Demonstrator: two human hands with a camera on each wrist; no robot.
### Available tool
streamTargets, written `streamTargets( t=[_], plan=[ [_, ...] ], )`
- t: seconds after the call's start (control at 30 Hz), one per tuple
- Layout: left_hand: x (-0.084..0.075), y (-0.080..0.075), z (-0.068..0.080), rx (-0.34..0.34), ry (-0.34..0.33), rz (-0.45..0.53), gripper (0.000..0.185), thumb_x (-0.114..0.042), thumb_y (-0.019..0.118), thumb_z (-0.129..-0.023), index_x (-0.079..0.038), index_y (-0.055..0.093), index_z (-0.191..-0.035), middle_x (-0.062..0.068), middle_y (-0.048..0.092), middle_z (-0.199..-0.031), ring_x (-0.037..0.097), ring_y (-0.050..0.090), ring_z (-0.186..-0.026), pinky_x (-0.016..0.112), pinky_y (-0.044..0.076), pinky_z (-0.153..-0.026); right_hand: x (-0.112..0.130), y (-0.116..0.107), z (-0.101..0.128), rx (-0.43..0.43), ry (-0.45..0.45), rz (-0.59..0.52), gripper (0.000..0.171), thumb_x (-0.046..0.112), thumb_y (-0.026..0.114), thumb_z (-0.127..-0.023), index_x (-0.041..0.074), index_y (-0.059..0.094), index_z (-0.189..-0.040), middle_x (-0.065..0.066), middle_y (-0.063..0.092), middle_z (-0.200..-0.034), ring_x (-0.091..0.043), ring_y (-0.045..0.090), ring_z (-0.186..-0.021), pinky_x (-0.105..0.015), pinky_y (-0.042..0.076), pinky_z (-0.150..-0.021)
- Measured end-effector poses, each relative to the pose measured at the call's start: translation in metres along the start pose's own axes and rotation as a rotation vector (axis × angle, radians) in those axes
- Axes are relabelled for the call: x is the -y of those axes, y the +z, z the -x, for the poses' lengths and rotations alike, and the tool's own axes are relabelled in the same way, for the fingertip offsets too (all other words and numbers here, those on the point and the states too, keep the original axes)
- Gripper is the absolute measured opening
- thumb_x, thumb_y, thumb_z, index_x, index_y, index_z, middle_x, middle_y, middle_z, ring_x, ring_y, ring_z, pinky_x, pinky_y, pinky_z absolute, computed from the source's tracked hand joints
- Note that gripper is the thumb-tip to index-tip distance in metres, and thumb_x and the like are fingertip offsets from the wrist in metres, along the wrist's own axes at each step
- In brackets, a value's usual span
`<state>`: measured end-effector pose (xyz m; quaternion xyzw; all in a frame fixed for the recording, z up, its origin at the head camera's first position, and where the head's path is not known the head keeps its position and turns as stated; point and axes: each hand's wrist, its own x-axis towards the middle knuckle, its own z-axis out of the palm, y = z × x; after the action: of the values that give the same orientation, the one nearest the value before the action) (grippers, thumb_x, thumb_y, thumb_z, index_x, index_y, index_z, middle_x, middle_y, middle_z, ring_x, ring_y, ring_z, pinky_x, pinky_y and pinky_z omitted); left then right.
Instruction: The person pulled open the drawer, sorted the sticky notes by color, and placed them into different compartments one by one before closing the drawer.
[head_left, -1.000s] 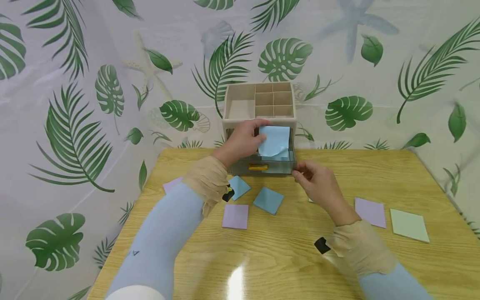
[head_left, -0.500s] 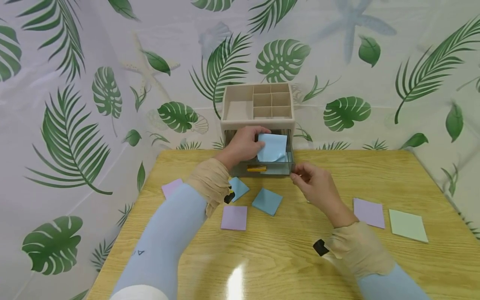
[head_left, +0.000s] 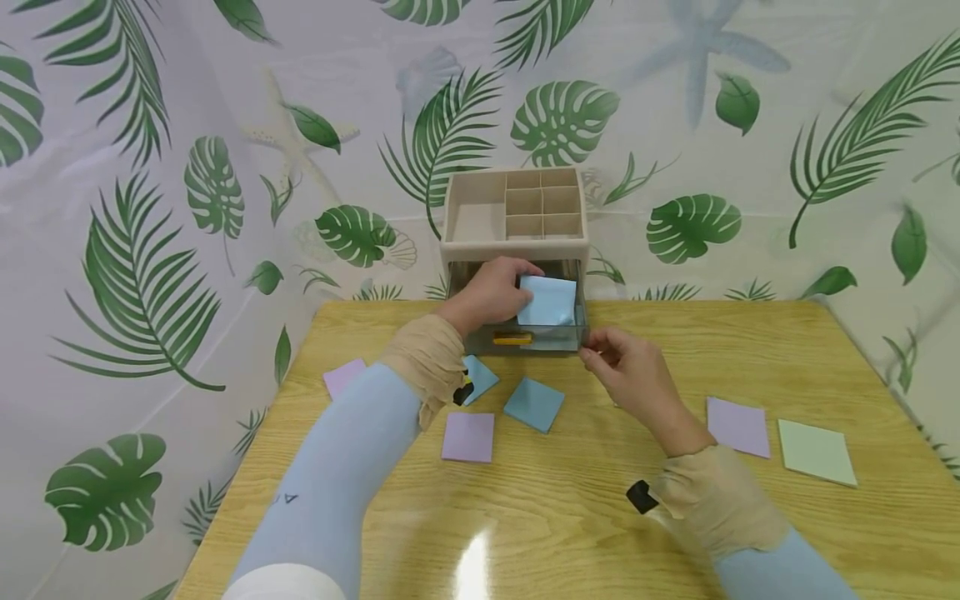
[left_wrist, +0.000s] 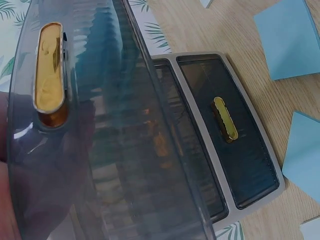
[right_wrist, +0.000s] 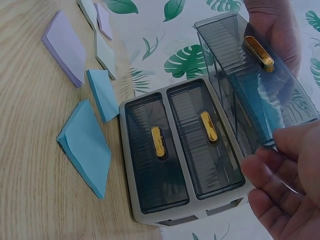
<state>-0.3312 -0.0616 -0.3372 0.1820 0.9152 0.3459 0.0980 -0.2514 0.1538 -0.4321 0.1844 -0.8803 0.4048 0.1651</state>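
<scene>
A beige desktop organizer (head_left: 517,248) stands against the back, its clear top drawer (head_left: 558,338) pulled out. My left hand (head_left: 491,292) reaches over the drawer front and holds a light blue sticky note pad (head_left: 549,303) by its left edge, thumb on top, down inside the drawer. Through the drawer wall in the right wrist view, blue paper (right_wrist: 267,102) shows. My right hand (head_left: 633,371) pinches the drawer's front right corner between thumb and fingers (right_wrist: 295,137). The left hand's fingers are partly hidden behind the drawer front (left_wrist: 115,150) in the left wrist view.
Two lower drawers (right_wrist: 157,150) with gold handles are closed. On the wooden table lie blue pads (head_left: 534,405), purple pads (head_left: 468,437) and a pale green pad (head_left: 817,452). A leaf-patterned sheet (head_left: 300,208) hangs behind and to the side.
My left hand has lowered the blue sticky note pad deeper into the drawer, so it sits behind the drawer front. My right hand keeps its grip on the corner.
</scene>
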Motion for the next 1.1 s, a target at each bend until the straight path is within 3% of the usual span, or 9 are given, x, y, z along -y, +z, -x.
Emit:
streamTargets(
  t=[0.3,0.63,1.1],
  plan=[
    [0.0047,-0.0002,-0.0008,0.03,-0.011,-0.057,0.037,-0.008,0.054,-0.095,-0.011,0.058,-0.132,0.006,0.062,-0.104,0.017,0.055,-0.084,0.026,0.043,-0.073,-0.0005,0.0018,-0.0007,0.008,0.006,0.011,0.006,0.018,0.066,-0.092,0.012,0.066,-0.094,0.001,0.067,-0.081,-0.011,0.062,-0.068,-0.028,0.051,-0.058],
    [0.0027,0.0017,-0.0062,0.047,0.023,-0.238,0.036,-0.016,0.062,-0.093,-0.007,0.059,-0.128,0.007,0.06,-0.126,0.02,0.055,-0.113,0.032,0.044,-0.094,-0.0015,0.0017,-0.0012,0.007,0.011,0.013,0.009,0.022,0.066,-0.093,0.013,0.066,-0.093,0.002,0.067,-0.081,-0.012,0.062,-0.068,-0.029,0.05,-0.058],
    [0.0,0.0032,-0.0072,0.046,-0.002,-0.333,0.035,-0.022,0.065,-0.093,-0.009,0.063,-0.125,0.005,0.061,-0.124,0.021,0.055,-0.115,0.031,0.044,-0.096,-0.0009,0.002,-0.0017,0.011,0.023,0.007,0.011,0.023,0.066,-0.093,0.012,0.065,-0.094,0.001,0.067,-0.081,-0.013,0.062,-0.069,-0.03,0.05,-0.059]
  ],
)
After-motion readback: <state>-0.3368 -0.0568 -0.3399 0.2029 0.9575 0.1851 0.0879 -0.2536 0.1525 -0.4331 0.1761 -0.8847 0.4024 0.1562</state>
